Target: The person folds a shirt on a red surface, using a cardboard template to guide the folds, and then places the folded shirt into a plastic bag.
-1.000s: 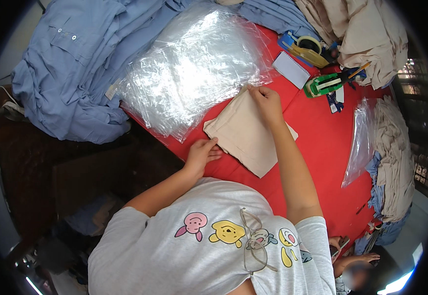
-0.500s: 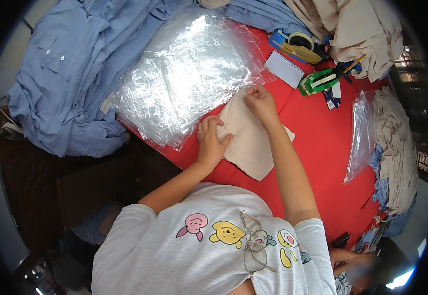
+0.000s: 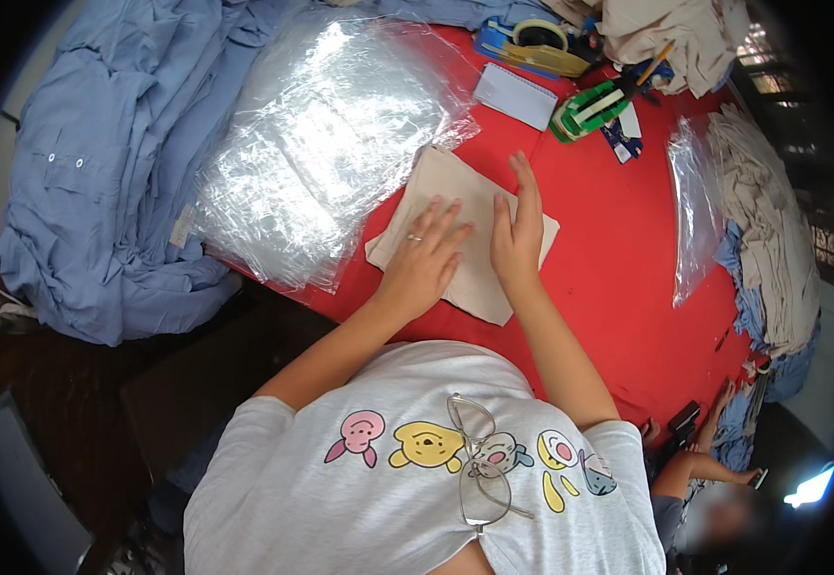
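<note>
A folded beige cloth lies flat on the red table cover in front of me. Spread over its left part is my left hand, palm down, fingers apart, a ring on one finger. My right hand stands on edge at the cloth's right side, fingers stretched upward and thumb apart, holding nothing. Just left of the cloth, a pile of clear plastic bags shines in the light and reaches the table's left edge.
Blue shirts heap at the left. Beyond the cloth are a notepad, a green tape dispenser and a blue tape dispenser. Beige garments and a plastic bag lie right. Another person is at lower right.
My left hand has moved from the cloth's left edge onto its top and flattened. My right hand has come down from the far corner, its fingers uncurled. The view has shifted slightly.
</note>
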A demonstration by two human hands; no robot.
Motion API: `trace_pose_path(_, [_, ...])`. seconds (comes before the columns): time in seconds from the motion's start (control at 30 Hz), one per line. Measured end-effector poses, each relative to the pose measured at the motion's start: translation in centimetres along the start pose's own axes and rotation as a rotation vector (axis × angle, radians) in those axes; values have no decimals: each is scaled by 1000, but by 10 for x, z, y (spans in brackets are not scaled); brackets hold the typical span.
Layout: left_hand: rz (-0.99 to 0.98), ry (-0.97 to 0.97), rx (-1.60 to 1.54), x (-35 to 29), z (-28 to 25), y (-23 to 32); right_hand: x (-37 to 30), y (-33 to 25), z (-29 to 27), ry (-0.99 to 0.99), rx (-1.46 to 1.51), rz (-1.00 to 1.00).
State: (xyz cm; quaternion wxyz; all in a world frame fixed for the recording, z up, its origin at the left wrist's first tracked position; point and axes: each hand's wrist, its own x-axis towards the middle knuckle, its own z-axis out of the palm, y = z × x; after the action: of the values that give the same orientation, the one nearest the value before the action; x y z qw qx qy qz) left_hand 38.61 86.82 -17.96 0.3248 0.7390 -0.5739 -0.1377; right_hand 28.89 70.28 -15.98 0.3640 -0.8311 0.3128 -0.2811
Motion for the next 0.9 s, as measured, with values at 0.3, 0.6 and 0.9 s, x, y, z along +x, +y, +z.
trace_pose_path(0.3, [44,-112,266,21,16,-36,-91,18,6,-376,-620,-100])
trace_pose_path(0.6, [72,-72,320,18,21,-36,-109,23,-17,335,-14,447])
trace_pose_path(0.9, [81,-31,284,16,23,-35,-91,28,-50,296,414,932])
